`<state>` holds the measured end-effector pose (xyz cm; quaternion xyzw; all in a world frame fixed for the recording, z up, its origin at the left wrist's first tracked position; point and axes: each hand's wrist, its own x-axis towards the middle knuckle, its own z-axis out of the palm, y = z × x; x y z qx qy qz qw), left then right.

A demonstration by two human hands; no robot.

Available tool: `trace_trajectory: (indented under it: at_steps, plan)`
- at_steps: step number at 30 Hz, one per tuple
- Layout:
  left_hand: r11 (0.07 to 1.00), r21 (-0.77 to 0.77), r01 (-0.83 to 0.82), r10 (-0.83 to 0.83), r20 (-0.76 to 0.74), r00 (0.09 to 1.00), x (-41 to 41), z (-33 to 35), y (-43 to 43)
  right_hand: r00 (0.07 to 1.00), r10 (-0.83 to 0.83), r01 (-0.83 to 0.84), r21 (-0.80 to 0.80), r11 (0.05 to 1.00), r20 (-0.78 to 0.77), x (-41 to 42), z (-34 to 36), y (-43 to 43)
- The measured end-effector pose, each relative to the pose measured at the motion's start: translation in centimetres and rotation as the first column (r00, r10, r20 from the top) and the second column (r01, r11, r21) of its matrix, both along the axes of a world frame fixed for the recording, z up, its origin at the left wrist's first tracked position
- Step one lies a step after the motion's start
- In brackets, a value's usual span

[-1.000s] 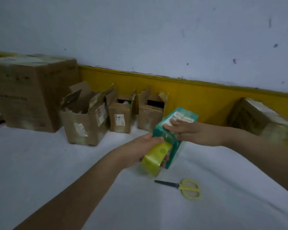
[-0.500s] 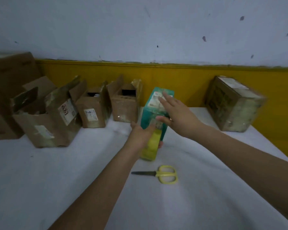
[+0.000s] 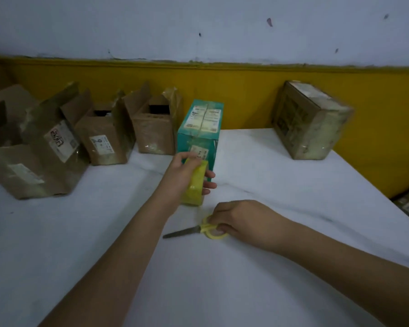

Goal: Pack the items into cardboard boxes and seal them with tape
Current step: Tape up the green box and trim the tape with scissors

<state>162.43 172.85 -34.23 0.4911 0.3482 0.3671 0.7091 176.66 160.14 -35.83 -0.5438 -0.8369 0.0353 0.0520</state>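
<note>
Teal box (image 3: 200,128) just beyond left hand (image 3: 183,177) gripping tape roll (image 3: 194,185), right hand (image 3: 240,220) on scissors (image 3: 198,230)

1. A pale bluish-white wall (image 3: 198,24) fills the upper part of the view, flecked with a few small dark marks (image 3: 269,21).
2. Below it runs a broad mustard-yellow band (image 3: 234,90) with an uneven top edge.
3. The worktop (image 3: 222,291), covered in white, slightly creased cloth, reaches back to the band.
4. The light is dim and even.
</note>
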Motion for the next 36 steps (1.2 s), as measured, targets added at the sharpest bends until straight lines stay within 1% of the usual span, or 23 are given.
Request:
trace_trajectory:
  at_steps: [2, 6, 7, 9, 10, 12, 15, 18, 19, 21, 23, 25, 27, 29, 31, 33, 35, 36]
  plan:
    - [1.0, 0.007, 0.03, -0.031, 0.02, 0.999, -0.2, -0.1, 0.1, 1.0, -0.025, 0.026, -0.045, 0.999, 0.018, -0.3, 0.3, 0.0]
    - [0.999, 0.023, 0.049, -0.05, 0.086, 0.995, -0.6, -0.7, 0.2, 0.982, -0.09, 0.101, -0.062, 0.993, 0.166, 2.5, 2.7, -0.5]
    - [0.998, 0.026, 0.051, -0.053, 0.082, 0.995, -0.6, -0.8, 0.2, 0.98, -0.139, 0.15, -0.074, 0.986, 0.142, 3.9, 3.6, -0.8]
    - [0.999, 0.02, 0.047, -0.049, 0.071, 0.996, -0.6, -1.0, 0.4, 0.97, -0.241, 0.235, -0.142, 0.962, -0.025, 6.5, 5.9, -1.0]
    - [0.999, 0.01, 0.044, -0.045, 0.072, 0.996, -0.6, -1.1, 0.4, 0.959, -0.266, 0.247, -0.17, 0.954, -0.1, 7.5, 6.9, -0.7]
    - [0.999, -0.006, 0.046, -0.045, 0.077, 0.996, -0.5, -1.2, 0.5, 0.939, -0.299, 0.255, -0.238, 0.937, -0.169, 8.8, 8.8, 0.4]
    - [0.998, -0.019, 0.058, -0.057, 0.069, 0.996, -0.5, -1.2, 0.7, 0.926, -0.333, 0.256, -0.354, 0.9, -0.178, 9.6, 10.3, 2.2]
    - [0.997, -0.036, 0.068, -0.065, 0.07, 0.995, -0.5, -1.3, 0.7, 0.905, -0.391, 0.248, -0.536, 0.807, -0.17, 9.4, 10.5, 3.5]
    - [0.996, -0.044, 0.073, -0.069, 0.075, 0.995, -0.5, -1.3, 0.7, 0.903, -0.401, 0.252, -0.572, 0.781, -0.151, 9.2, 10.4, 3.9]
    - [0.995, -0.059, 0.08, -0.075, 0.083, 0.994, -0.5, -1.2, 0.7, 0.911, -0.394, 0.247, -0.609, 0.754, -0.118, 8.8, 10.1, 4.9]
    - [0.994, -0.068, 0.089, -0.083, 0.081, 0.993, -0.5, -1.2, 0.7, 0.915, -0.38, 0.218, -0.627, 0.748, -0.135, 8.3, 10.2, 5.9]
    - [0.993, -0.074, 0.093, -0.087, 0.077, 0.993, -0.5, -1.3, 0.7, 0.906, -0.385, 0.2, -0.627, 0.753, -0.173, 7.8, 10.4, 6.9]
    - [0.992, -0.078, 0.096, -0.093, 0.039, 0.995, -0.4, -1.3, 0.8, 0.894, -0.396, 0.193, -0.618, 0.762, -0.209, 7.2, 10.6, 8.0]
    - [0.992, -0.079, 0.103, -0.103, 0.004, 0.995, -0.4, -1.4, 1.0, 0.902, -0.374, 0.189, -0.583, 0.79, -0.215, 6.5, 10.6, 8.8]
    - [0.991, -0.071, 0.114, -0.114, -0.003, 0.993, -0.3, -1.5, 1.2, 0.918, -0.344, 0.208, -0.499, 0.841, -0.197, 5.9, 10.6, 9.3]
    - [0.992, -0.047, 0.118, -0.118, -0.007, 0.993, -0.4, -1.6, 1.2, 0.922, -0.34, 0.252, -0.381, 0.89, -0.183, 5.7, 10.3, 9.2]
    - [0.994, -0.009, 0.111, -0.111, 0.002, 0.994, -0.5, -1.7, 1.2, 0.936, -0.335, 0.305, -0.227, 0.925, -0.109, 6.2, 9.7, 8.4]
    - [0.995, 0.006, 0.103, -0.103, 0.017, 0.995, -0.6, -1.7, 1.1, 0.939, -0.339, 0.323, -0.176, 0.93, -0.067, 6.6, 9.1, 7.8]
